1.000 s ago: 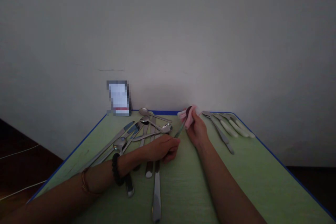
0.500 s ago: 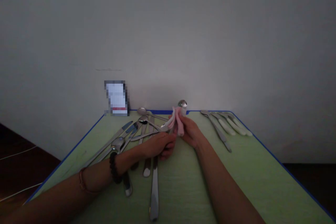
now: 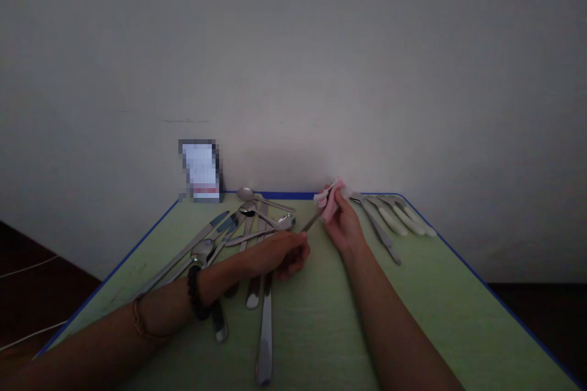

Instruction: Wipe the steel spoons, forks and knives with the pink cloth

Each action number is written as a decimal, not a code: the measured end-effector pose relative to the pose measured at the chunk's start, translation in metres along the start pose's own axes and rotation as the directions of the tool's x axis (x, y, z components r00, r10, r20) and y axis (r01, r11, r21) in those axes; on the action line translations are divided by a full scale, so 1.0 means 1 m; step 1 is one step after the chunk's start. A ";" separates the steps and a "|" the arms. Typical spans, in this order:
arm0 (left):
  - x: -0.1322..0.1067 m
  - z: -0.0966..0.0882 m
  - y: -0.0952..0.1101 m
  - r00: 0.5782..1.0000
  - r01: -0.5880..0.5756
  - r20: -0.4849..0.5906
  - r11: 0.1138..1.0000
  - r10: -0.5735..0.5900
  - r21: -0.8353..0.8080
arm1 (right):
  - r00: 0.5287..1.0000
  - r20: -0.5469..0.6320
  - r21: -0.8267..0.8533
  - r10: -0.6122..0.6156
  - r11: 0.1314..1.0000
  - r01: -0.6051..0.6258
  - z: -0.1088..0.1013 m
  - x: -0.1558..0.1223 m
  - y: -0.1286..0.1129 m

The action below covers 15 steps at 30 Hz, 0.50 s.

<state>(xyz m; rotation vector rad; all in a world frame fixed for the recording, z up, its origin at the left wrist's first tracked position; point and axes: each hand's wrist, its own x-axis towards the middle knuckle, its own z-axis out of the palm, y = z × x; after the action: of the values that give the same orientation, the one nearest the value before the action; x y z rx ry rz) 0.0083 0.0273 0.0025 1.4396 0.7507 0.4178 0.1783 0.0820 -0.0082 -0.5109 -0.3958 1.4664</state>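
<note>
My left hand (image 3: 280,255) is closed round the handle end of a metal spoon (image 3: 310,222) that slants up to the right. My right hand (image 3: 342,224) pinches a pink cloth (image 3: 329,201) wrapped over the spoon's bowl, which is hidden inside it. Both hands hover just above the green table (image 3: 321,324), near its middle. A dark bead bracelet and a thin band sit on my left wrist.
A heap of loose knives and spoons (image 3: 238,238) lies left of my hands. A row of several pieces with pale handles (image 3: 394,220) lies at the back right. A small white card (image 3: 200,171) leans on the wall. The table has a blue edge.
The pink cloth slid back up over the spoon's bowl, which stood bare half a second ago. The spoon tilted down to the right again. My left hand hardly moved.
</note>
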 end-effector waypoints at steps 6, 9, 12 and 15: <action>0.002 0.002 0.000 0.998 0.058 -0.039 0.998 -0.057 0.029 | 0.992 0.089 -0.098 0.089 0.992 -0.080 0.008 -0.007 0.003; 0.001 0.003 0.000 0.997 0.066 -0.040 0.998 -0.065 0.024 | 0.966 0.142 -0.174 0.215 0.966 -0.189 0.011 -0.013 0.004; 0.001 0.003 -0.001 0.999 0.052 -0.015 0.998 -0.053 -0.021 | 0.939 0.177 -0.256 0.295 0.935 -0.246 0.011 -0.017 0.006; 0.003 0.003 -0.003 0.997 0.054 -0.050 0.997 -0.057 -0.054 | 0.948 0.158 -0.247 0.278 0.940 -0.234 0.009 -0.015 0.009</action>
<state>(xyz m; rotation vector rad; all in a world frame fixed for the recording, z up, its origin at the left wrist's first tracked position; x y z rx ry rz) 0.0120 0.0272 -0.0008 1.3601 0.8135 0.4298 0.1646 0.0678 -0.0044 -0.6232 -0.6739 1.7419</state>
